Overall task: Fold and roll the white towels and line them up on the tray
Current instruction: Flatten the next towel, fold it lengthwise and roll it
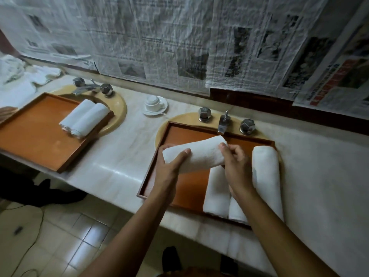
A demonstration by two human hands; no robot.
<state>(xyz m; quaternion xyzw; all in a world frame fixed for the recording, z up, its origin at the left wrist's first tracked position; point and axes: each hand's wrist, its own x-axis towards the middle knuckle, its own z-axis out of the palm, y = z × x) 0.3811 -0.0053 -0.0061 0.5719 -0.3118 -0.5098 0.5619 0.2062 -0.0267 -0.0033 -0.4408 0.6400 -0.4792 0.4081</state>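
towel: white terry rolled towel (196,155), thick tight cylinder, held crosswise above orange wooden tray (191,134)
left hand (169,162): fingers wrapped round its left end
right hand (234,158): fingers curled on its right end
tray row: three rolled white towels (266,176) side by side

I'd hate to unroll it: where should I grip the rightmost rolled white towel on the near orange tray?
Probably around the middle of the rightmost rolled white towel, from above, fingers across the roll: it lies flat, long side along the orange wooden tray's right rim.
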